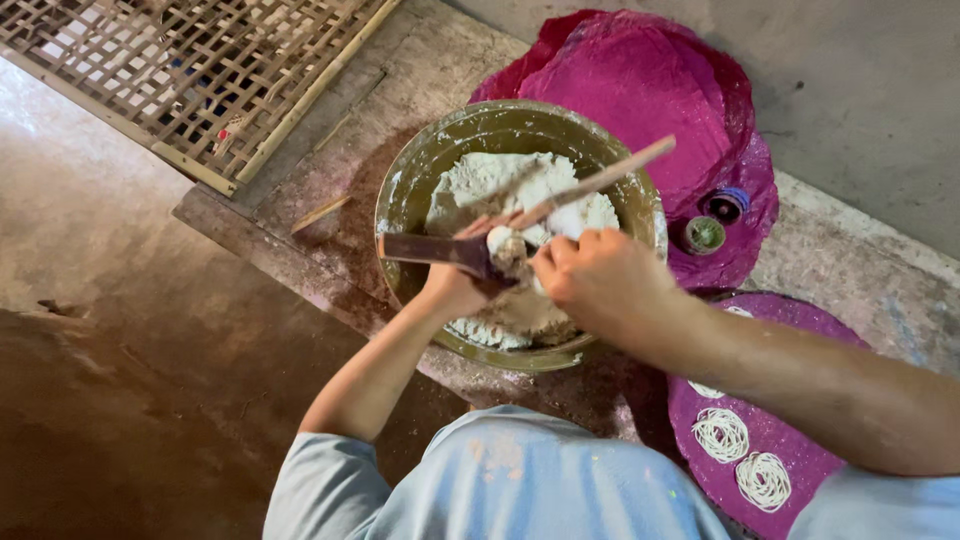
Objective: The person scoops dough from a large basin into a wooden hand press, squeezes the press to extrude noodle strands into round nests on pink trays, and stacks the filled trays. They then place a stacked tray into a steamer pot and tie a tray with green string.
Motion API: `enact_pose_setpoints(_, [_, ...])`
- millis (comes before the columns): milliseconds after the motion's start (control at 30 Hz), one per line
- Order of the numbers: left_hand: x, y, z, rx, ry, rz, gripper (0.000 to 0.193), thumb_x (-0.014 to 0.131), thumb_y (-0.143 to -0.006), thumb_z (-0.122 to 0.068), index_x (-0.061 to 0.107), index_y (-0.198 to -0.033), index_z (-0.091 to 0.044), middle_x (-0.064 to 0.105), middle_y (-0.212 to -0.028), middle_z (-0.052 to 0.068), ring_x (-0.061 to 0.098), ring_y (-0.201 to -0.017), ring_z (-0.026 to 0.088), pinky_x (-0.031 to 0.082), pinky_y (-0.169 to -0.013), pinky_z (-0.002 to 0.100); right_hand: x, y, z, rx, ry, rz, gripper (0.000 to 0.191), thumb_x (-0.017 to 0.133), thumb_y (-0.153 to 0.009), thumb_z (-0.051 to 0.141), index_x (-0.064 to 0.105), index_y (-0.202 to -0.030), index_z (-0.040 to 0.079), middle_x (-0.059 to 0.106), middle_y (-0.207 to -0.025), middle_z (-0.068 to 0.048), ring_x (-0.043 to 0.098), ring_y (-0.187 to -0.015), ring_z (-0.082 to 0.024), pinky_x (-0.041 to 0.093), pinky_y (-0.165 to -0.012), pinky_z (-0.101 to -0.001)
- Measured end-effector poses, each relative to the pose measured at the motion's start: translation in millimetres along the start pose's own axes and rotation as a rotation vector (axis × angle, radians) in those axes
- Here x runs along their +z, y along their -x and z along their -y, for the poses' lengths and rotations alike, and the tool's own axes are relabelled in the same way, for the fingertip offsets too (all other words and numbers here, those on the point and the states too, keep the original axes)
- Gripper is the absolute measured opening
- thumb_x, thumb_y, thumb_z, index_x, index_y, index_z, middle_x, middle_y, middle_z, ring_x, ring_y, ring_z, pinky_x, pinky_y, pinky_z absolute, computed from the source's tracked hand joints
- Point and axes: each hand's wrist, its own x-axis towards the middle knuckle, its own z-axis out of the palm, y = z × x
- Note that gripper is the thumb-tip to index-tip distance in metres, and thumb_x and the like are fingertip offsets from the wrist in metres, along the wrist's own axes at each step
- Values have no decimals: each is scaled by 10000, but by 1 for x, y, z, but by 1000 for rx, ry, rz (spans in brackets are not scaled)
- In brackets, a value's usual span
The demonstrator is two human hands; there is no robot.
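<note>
- At centre of scene: round olive-green bowl [415, 175] on a stained stone ledge [310, 215], heaped with white crumbly dough [500, 180].
- Left hand [450, 285], over near-left rim of bowl: fingers closed round a flat dark wooden paddle [425, 248], blade lying level and pointing left across the rim.
- Lump of white dough [505, 245] stuck on paddle, just beside fingers of left hand.
- Right hand [595, 275], over near-right part of bowl: fingers curled shut on a thin pale wooden stick [600, 180], slanting up and to the far right, lower end touching the lump on the paddle.
- Far right of bowl: stack of round magenta trays [640, 80], partly tucked behind the rim.
- On near edge of that stack: two small round lidded pots, one blue [727, 204], one green [705, 235], side by side.
- Near right: another magenta tray [700, 460] bearing small coils of white noodle [720, 435], partly hidden by right forearm.
- Far left: woven bamboo lattice [190, 70] lying flat on the floor.
- Near edge: pale blue cloth [520, 480] over the person's knees.
</note>
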Motion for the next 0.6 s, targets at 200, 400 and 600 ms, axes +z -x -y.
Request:
enact_pose_setpoints(200, [-25, 5, 31, 113, -291, -44, 590, 775, -915, -324, 557, -1457, -240, 504, -1578, 66, 552, -1408, 301, 470, -1158, 419, -32, 34, -37, 192, -325, 112, 177, 582, -852, 100, 657, -1012, 119, 678, -810, -91, 727, -675, -263, 581, -557, -398])
enact_pose_setpoints(400, [-21, -8, 21, 274, -225, -97, 406, 788, -850, -302, 628, -1214, -222, 516, -1561, 74, 584, -1363, 343, 515, -1105, 437, 7, -10, 3, 102, -112, 63, 147, 618, -857, 146, 653, -981, 75, 672, -791, -88, 721, -669, -254, 577, -552, -368])
enact_pose_setpoints(600, [-31, -8, 25, -269, 119, -78, 620, 764, -789, -115, 613, -1389, -157, 681, -1312, 111, 707, -1121, 253, 613, -920, 351, 24, 19, -14, 267, -437, 18, 265, 598, -869, 86, 662, -1124, 121, 693, -788, -90, 719, -658, -261, 567, -525, -399])
